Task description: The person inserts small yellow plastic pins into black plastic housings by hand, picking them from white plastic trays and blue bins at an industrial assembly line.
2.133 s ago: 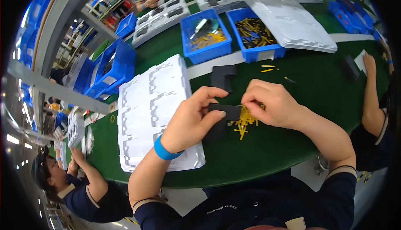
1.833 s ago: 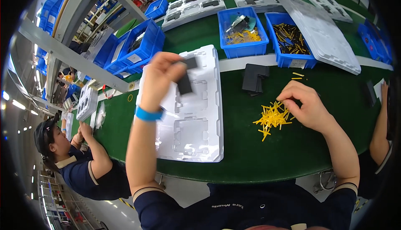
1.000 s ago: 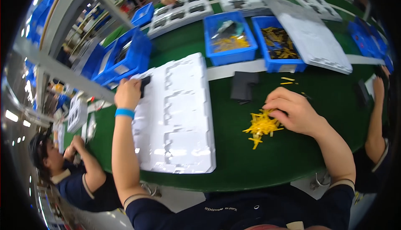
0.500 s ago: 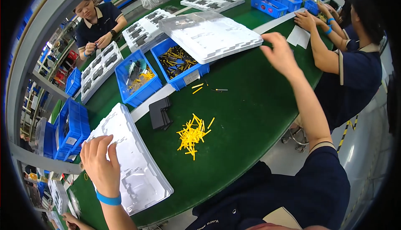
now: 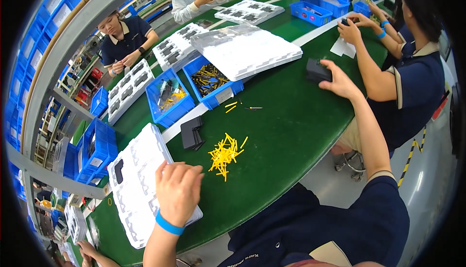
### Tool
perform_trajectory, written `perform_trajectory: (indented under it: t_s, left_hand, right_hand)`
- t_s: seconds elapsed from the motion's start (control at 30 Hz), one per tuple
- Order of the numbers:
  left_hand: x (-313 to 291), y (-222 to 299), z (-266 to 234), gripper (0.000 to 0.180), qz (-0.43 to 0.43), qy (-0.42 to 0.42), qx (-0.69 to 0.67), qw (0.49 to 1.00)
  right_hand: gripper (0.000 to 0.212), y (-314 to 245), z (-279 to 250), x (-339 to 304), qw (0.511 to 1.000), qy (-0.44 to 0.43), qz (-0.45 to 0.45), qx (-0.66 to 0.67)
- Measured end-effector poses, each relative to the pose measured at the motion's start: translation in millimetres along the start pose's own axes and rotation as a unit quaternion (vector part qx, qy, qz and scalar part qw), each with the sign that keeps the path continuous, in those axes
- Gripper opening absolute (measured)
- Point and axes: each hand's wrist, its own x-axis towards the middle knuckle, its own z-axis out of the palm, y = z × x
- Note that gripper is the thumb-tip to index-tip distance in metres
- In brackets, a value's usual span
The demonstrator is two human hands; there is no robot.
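My right hand is at the right side of the green table, with thumb and fingers closed around the end of a dark black block, which may be a stack of pieces. My left hand hovers over the near right edge of a white moulded tray, its fingers loosely bent and apart with nothing visible in them. One black L-shaped piece sits in the tray's far left part. Between the hands lie a pile of yellow strips and a small stack of black flat pieces.
Beyond the strips stand a blue bin of yellow and black strips and a blue bin with bagged parts. A stack of white trays overhangs the first bin. Blue bins stand at left. A co-worker's arm is close at right.
My right hand has moved from the white tray stack's corner to the black block, now in view. My left hand has shifted right across the tray, uncovering the black L-shaped piece.
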Motion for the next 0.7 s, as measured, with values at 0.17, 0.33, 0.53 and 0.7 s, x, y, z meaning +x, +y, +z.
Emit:
perform_trajectory:
  t_s: [0.17, 0.33, 0.53, 0.7]
  left_hand:
    - [-9.2, 20.5, 6.1, 0.02, 0.022, -0.056, -0.119, 0.991]
    - [-4.6, 34.5, 7.8, 0.04, 0.033, -0.109, -0.159, 0.981]
    - [-11.4, 35.0, 10.8, 0.071, -0.029, -0.152, -0.131, 0.979]
    - [-12.4, 28.3, 13.5, 0.069, -0.035, -0.171, -0.11, 0.979]
  right_hand:
    - [0.077, -86.6, 23.7, -48.2, 0.99, -0.125, -0.053, 0.023]
    - [0.083, -150.9, 58.9, -80.4, 0.963, -0.217, -0.148, 0.057]
    - [0.079, -200.6, 98.3, -88.4, 0.905, -0.268, -0.321, 0.079]
    - [0.072, -199.3, 90.2, -39.4, 0.841, -0.436, -0.261, 0.185]
